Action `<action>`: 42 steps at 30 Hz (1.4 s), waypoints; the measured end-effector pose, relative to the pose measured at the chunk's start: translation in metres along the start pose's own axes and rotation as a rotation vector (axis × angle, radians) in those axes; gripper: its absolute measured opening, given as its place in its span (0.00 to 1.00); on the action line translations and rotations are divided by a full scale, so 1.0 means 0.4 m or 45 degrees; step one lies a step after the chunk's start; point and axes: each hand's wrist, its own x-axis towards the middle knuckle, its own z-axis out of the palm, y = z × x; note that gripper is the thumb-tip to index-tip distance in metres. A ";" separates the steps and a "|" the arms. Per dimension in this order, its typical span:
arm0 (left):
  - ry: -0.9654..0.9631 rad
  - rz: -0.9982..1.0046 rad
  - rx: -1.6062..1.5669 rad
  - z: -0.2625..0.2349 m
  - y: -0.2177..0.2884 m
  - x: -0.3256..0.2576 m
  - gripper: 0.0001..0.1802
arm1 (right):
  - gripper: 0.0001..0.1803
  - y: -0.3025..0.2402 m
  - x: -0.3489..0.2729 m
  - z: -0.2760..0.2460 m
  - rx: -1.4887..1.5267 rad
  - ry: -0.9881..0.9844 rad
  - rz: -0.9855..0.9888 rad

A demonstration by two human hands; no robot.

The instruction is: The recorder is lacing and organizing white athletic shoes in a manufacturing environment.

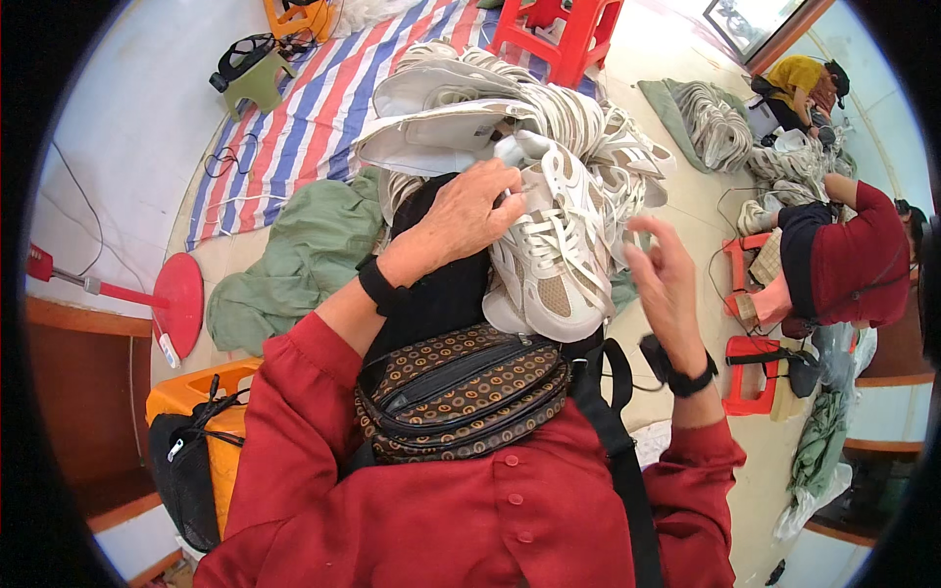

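Observation:
A white and beige lace-up sneaker (549,250) rests over my lap, its toe pointing toward me and its white laces lying loose across the top. The fingers of my left hand (466,211) are closed on its edge near the ankle opening; some fingertips are hidden. My right hand (668,279) is raised just right of the shoe, fingers apart and slightly curled, with nothing visible in it. Behind the sneaker lies a stacked row of similar shoes (569,116), some showing their pale insides (441,137).
A patterned waist bag (466,392) sits at my middle. Green cloth (299,255) and a striped sheet (323,108) lie to the left. A red stool (561,39) stands beyond the shoes. At right, a person in red (858,260) and one in yellow (799,83) sit among more shoes.

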 end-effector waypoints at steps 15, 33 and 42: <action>-0.043 -0.033 0.055 -0.007 -0.008 -0.003 0.12 | 0.15 -0.110 0.002 -0.054 0.645 -1.096 0.315; -0.052 -0.029 -0.018 -0.014 -0.018 -0.010 0.13 | 0.10 0.286 0.088 -0.386 0.674 0.595 0.364; -0.165 -0.107 -0.133 -0.022 -0.033 -0.001 0.17 | 0.09 0.099 0.049 -0.084 0.197 -0.043 0.019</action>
